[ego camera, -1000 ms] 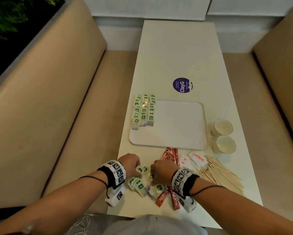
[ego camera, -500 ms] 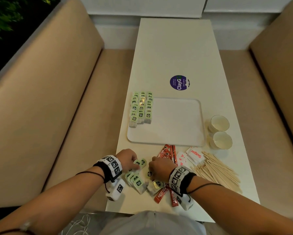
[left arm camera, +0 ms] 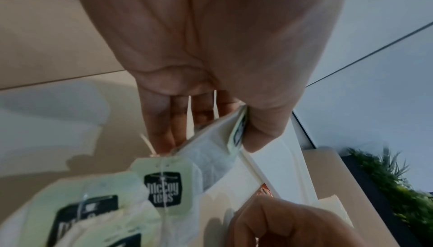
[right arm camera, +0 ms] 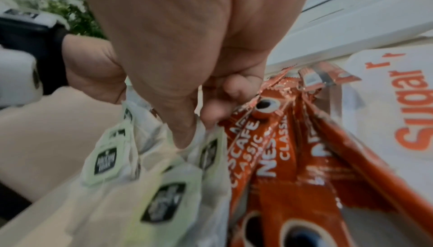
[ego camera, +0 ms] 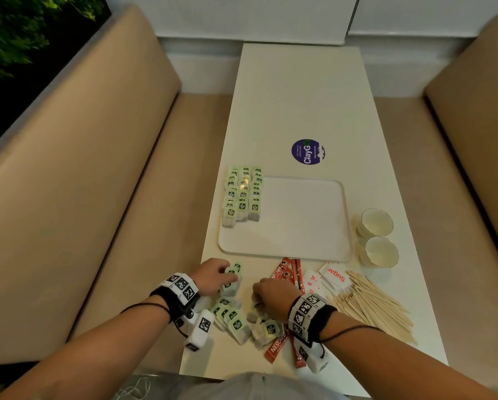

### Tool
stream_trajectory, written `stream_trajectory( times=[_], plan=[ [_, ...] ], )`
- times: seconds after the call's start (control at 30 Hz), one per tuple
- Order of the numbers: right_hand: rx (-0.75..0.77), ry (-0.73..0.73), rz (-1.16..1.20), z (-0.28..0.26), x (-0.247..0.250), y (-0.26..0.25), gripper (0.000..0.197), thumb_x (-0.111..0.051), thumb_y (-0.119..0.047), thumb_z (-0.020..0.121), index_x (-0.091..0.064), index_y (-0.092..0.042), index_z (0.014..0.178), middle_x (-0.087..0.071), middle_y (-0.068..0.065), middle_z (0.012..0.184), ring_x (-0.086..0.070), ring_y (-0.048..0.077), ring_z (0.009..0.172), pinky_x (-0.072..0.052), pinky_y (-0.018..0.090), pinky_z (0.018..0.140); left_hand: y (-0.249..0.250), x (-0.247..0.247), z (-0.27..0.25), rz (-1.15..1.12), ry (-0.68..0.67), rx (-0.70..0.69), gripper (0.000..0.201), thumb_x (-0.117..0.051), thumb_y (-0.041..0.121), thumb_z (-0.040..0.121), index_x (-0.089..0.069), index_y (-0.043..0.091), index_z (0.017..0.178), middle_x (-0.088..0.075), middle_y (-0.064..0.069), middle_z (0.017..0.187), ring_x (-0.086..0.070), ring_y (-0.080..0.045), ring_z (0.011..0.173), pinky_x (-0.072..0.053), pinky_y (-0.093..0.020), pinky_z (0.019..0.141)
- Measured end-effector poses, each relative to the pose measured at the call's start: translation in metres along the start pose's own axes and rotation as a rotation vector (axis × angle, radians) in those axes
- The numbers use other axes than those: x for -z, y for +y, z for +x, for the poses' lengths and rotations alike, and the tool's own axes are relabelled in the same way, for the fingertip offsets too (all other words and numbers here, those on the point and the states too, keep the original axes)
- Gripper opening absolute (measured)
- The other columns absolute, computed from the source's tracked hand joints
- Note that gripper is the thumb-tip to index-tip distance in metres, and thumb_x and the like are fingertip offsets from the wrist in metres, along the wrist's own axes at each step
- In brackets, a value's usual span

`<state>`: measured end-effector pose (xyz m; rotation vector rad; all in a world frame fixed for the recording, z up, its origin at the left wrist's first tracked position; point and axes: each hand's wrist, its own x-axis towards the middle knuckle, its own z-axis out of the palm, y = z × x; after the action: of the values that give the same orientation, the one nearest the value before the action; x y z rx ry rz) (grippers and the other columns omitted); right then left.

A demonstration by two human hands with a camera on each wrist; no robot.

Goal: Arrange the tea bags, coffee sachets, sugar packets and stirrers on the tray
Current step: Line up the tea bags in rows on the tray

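Note:
A white tray (ego camera: 302, 241) carries three rows of green-tagged tea bags (ego camera: 243, 194) along its left side. Near the table's front edge my left hand (ego camera: 227, 280) pinches a small stack of tea bags (left arm camera: 222, 139) between thumb and fingers. My right hand (ego camera: 259, 301) sits on the loose tea bag pile (ego camera: 236, 321), with thumb and curled fingers pinching one tea bag (right arm camera: 199, 139). Red coffee sachets (right arm camera: 269, 158) lie just right of that hand. Sugar packets (ego camera: 334, 278) and wooden stirrers (ego camera: 372, 307) lie further right.
Two white cups (ego camera: 377, 223) stand right of the tray. A purple round sticker (ego camera: 307, 151) is on the table beyond it. Beige bench seats flank the narrow table (ego camera: 299, 96) on both sides.
The left hand has drawn a little away from the right with a stack of tea bags in it. The right hand has moved down onto the loose pile.

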<state>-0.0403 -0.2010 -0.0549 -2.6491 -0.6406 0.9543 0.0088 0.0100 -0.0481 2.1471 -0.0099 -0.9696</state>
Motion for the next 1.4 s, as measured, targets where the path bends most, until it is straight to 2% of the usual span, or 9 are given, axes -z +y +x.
stream_trajectory(
  times=[0.07,0.13,0.3,0.47,0.73,0.97,1.13,1.23,1.4],
  plan=[
    [-0.016,0.018,0.026,0.001,0.006,0.001,0.017,-0.057,-0.016,0.097,-0.061,-0.016,0.113,-0.070,0.005,0.108,-0.066,0.027,0.097,-0.056,0.040,0.086,0.001,0.004,-0.001,-0.136,-0.045,0.003,0.030,-0.064,0.028,0.089,-0.059,0.001,0.081,-0.068,-0.009,0.074,-0.064,-0.021,0.068,-0.055,-0.039,0.069],
    [-0.022,0.056,0.050,0.003,0.010,0.003,0.019,-0.055,-0.016,0.097,-0.059,-0.018,0.116,-0.071,0.005,0.106,-0.067,0.027,0.095,-0.056,0.040,0.085,0.007,0.005,-0.003,-0.394,-0.072,0.061,0.028,-0.054,0.017,0.095,-0.060,-0.007,0.108,-0.077,-0.011,0.101,-0.072,-0.035,0.099,-0.058,-0.050,0.086],
    [-0.050,0.216,0.220,0.011,0.027,0.005,0.023,-0.052,-0.021,0.101,-0.060,-0.025,0.122,-0.073,0.001,0.112,-0.067,0.025,0.100,-0.054,0.037,0.085,0.021,0.011,0.001,-0.637,-0.024,0.086,0.028,-0.040,0.010,0.104,-0.043,-0.007,0.126,-0.076,-0.017,0.101,-0.072,-0.037,0.089,-0.059,-0.044,0.075],
    [-0.044,0.373,0.385,0.024,0.052,0.004,0.024,-0.054,-0.023,0.102,-0.062,-0.024,0.125,-0.073,0.001,0.114,-0.068,0.023,0.099,-0.053,0.037,0.087,0.032,0.020,0.008,-0.686,0.011,0.060,0.026,-0.048,0.027,0.106,-0.047,0.005,0.120,-0.071,-0.013,0.089,-0.071,-0.034,0.080,-0.059,-0.044,0.072],
    [-0.078,0.493,0.558,0.045,0.077,0.007,0.027,-0.054,-0.025,0.103,-0.063,-0.020,0.128,-0.072,0.002,0.111,-0.067,0.020,0.098,-0.053,0.036,0.089,0.043,0.032,0.017,-0.630,-0.003,-0.055,0.035,-0.049,0.044,0.102,-0.048,0.022,0.129,-0.070,-0.018,0.111,-0.072,-0.027,0.084,-0.062,-0.042,0.070],
    [-0.101,0.585,0.717,0.059,0.079,0.010,0.007,-0.060,-0.022,0.101,-0.062,-0.019,0.107,-0.071,-0.006,0.094,-0.066,0.009,0.085,-0.054,0.028,0.079,0.039,0.033,0.025,-0.595,0.053,-0.071,0.051,-0.084,0.044,0.072,-0.068,0.014,0.109,-0.071,-0.002,0.089,-0.063,-0.015,0.074,-0.059,-0.035,0.068],
    [-0.106,0.592,0.790,0.063,0.075,0.013,0.017,-0.059,-0.023,0.101,-0.059,-0.023,0.118,-0.069,-0.011,0.088,-0.064,0.000,0.079,-0.046,0.012,0.070,0.031,0.032,0.036,-0.582,0.101,-0.064,0.022,-0.075,0.020,0.089,-0.068,0.010,0.108,-0.069,-0.003,0.086,-0.061,-0.014,0.072,-0.057,-0.037,0.068],
    [-0.137,0.537,0.782,0.065,0.073,0.015,0.024,-0.060,-0.030,0.101,-0.058,-0.026,0.125,-0.067,-0.012,0.093,-0.063,0.001,0.080,-0.047,0.015,0.069,0.030,0.036,0.039,-0.577,0.114,-0.067,0.021,-0.074,0.021,0.090,-0.069,0.011,0.108,-0.069,0.000,0.084,-0.062,-0.014,0.072,-0.058,-0.033,0.067],
    [-0.166,0.449,0.770,0.074,0.063,0.021,0.021,-0.066,-0.040,0.096,-0.072,-0.019,0.099,-0.072,-0.008,0.087,-0.065,0.008,0.078,-0.052,0.025,0.071,0.027,0.043,0.047,-0.571,0.129,-0.052,0.020,-0.073,0.023,0.092,-0.068,0.012,0.108,-0.071,-0.004,0.089,-0.064,-0.015,0.077,-0.059,-0.031,0.068]
  ],
)
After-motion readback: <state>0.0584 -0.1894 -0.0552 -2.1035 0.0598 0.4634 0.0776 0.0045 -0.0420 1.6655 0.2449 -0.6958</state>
